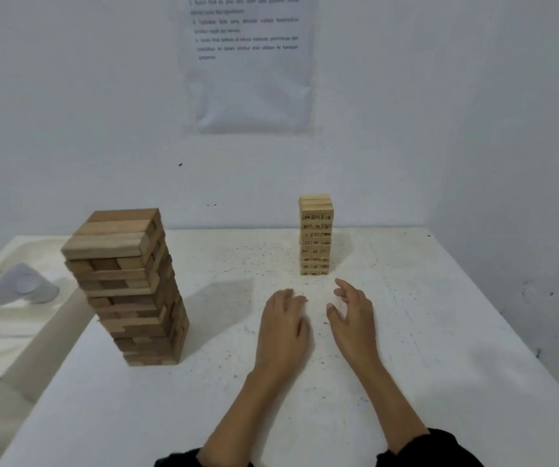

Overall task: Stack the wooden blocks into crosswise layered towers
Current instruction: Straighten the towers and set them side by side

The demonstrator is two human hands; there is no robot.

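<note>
Just beyond left hand (283,326), right hand (354,318), small numbered tower (316,235)

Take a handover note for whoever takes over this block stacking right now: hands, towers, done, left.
Left hand: open, empty, low over the table.
Right hand: open, empty, fingers loosely bent.
Big dark tower stands near the table's left edge; small numbered tower stands farther back, just beyond the hands.
Done: both towers stacked crosswise.
Left: no loose blocks in view, so likely only a check.
</note>
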